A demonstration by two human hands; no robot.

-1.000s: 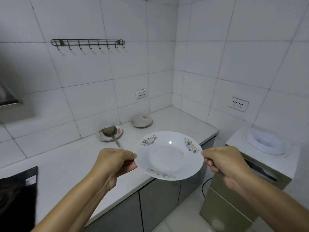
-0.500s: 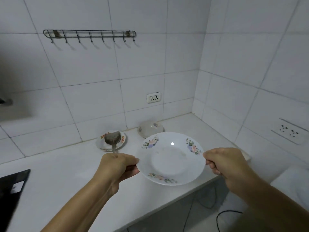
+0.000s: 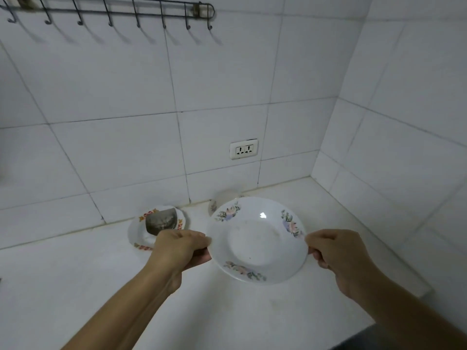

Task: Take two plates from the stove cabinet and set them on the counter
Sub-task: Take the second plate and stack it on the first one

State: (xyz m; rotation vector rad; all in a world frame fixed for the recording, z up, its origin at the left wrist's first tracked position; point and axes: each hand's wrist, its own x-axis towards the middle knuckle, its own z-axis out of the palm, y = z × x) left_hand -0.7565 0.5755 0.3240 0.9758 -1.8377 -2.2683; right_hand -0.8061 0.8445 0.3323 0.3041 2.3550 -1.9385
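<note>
A white plate with flower prints (image 3: 255,245) is held level above the white counter (image 3: 75,286), near the corner. My left hand (image 3: 180,248) grips its left rim and my right hand (image 3: 336,251) grips its right rim. Only this one plate is in my hands. I cannot tell whether its underside touches the counter.
A small floral saucer (image 3: 137,232) with a metal ladle head (image 3: 160,221) on it sits behind my left hand by the wall. An upturned bowl (image 3: 223,198) lies behind the plate. A wall socket (image 3: 243,149) and a hook rail (image 3: 108,8) are on the tiles.
I have moved closer to the counter and the view has tilted down. The plate, held in both hands, now hangs over the counter by the corner instead of past its front edge.
</note>
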